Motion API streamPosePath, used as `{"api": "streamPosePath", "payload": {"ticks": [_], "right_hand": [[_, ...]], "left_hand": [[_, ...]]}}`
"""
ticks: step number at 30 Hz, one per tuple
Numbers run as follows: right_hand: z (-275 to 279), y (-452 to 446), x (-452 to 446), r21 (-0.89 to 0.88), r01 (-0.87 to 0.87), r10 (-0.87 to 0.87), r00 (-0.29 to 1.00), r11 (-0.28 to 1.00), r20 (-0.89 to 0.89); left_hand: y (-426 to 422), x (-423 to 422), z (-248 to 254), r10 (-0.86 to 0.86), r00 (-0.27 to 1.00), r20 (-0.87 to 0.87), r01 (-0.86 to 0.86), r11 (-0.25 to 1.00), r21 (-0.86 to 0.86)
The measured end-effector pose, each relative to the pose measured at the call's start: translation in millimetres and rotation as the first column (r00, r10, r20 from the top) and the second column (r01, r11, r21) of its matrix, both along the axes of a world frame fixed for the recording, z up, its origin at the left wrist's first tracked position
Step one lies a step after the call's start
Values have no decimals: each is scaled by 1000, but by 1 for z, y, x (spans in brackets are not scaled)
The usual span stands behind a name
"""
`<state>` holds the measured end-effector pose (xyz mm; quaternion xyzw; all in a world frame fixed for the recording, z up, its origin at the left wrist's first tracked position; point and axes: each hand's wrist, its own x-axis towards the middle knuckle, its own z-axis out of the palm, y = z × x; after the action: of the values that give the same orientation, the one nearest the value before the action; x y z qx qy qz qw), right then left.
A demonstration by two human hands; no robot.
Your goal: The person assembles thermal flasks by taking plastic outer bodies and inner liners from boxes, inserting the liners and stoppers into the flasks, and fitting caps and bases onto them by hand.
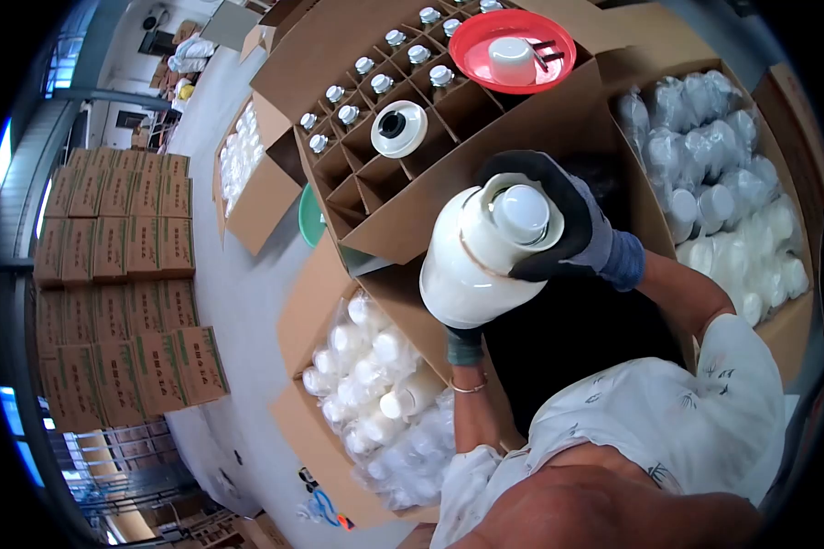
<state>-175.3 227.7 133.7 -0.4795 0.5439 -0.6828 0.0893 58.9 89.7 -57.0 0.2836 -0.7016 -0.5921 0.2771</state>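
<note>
A white thermos flask (476,265), with a white stopper (522,214) set in its top, is held up at a tilt in front of me. My right hand (572,206), in a dark-palmed work glove, wraps round the flask's upper part and rim. Under its lower end is my left hand (464,339), also gloved; the flask hides its fingers. Just beyond, a divided carton (403,238) holds several silver-capped flasks and one white flask (399,128) with a dark opening.
On the divided carton rests a red dish (558,78) with a white cup (511,60). Open cartons at lower left (293,416) and right (787,339) contain bagged white parts. Brown cartons (114,220) are stacked at far left. Blue-handled scissors (322,506) lie near the lower-left carton.
</note>
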Motion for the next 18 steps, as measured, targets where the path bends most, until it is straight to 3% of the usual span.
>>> {"api": "streamPosePath", "payload": {"ticks": [3,8,12,15,18], "right_hand": [[15,1,-3,18,44,-41,992,999,-121],[22,13,-1,-59,-65,42,942,996,-333],[-21,27,-12,-98,-143,126,979,985,-161],[-77,59,-12,-26,-204,186,934,979,-305],[-73,98,-33,507,-333,558,731,795,-393]], "left_hand": [[4,-9,13,46,999,9,-46,999,-20],[-8,-36,46,59,998,-37,-60,998,-37],[-46,-61,91,-79,996,-33,74,987,-146],[-83,-84,140,-355,928,110,372,874,-313],[-89,-107,173,-598,716,360,697,578,-424]]}}
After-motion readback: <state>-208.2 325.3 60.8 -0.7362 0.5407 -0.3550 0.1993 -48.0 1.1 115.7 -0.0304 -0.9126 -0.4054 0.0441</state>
